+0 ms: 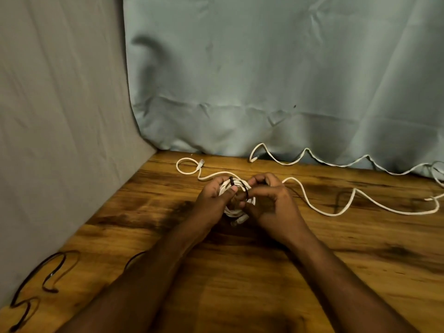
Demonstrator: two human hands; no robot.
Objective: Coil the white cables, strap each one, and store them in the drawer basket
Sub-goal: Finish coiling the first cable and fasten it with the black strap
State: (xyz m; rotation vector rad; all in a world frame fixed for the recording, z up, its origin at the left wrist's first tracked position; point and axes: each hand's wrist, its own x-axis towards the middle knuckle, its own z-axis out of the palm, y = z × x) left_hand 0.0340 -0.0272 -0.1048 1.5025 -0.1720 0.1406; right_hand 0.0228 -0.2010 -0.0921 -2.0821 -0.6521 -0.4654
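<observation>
Wooden table (pixel 264 272) — grey-green cloth (pixel 264 68) behind; cables (pixel 336 207) strewn.

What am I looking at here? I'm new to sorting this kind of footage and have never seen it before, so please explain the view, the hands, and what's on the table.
There is no machine: this single picture comes from a wide-angle camera worn on a person's head, looking forward and down at their own bare arms. The left hand grips a coiled white cable bundle, while the right hand pinches a thin black strap looped over the coil. They work above a brown wooden table. Another loose white cable snakes across the table to the right, and a third white cable lies along the pale cloth backdrop. Black cables lie at the near left. No drawer basket is in view.
</observation>
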